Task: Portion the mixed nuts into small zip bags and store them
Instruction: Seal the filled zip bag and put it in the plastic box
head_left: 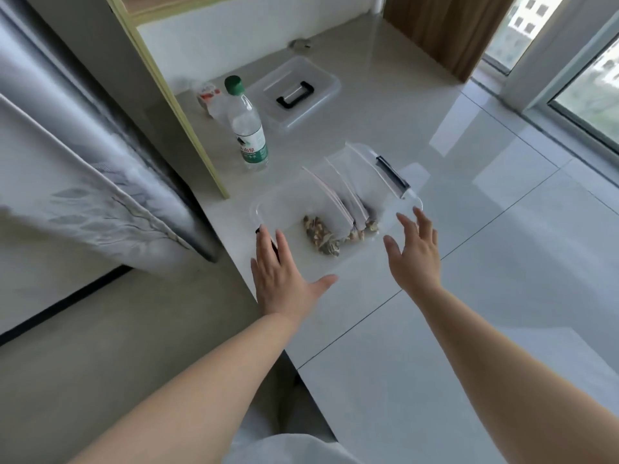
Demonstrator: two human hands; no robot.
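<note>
Both bare forearms are stretched forward over the pale counter (469, 296). Fingers of the left hand (284, 272) are spread straight at the near left corner of the clear plastic storage box (268, 209); the right hand (413, 252) is likewise opened flat at its right rim, nothing being gripped. Inside, several zip bags (338, 202) of mixed nuts (321, 236) are stood leaning. Behind are seen a water bottle (249, 128) and the box lid (294, 92).

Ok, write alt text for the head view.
Two open hands, left hand and right hand, reach for a clear plastic box holding zip bags of nuts. Behind it on the pale counter stand a water bottle and the box's lid.
</note>
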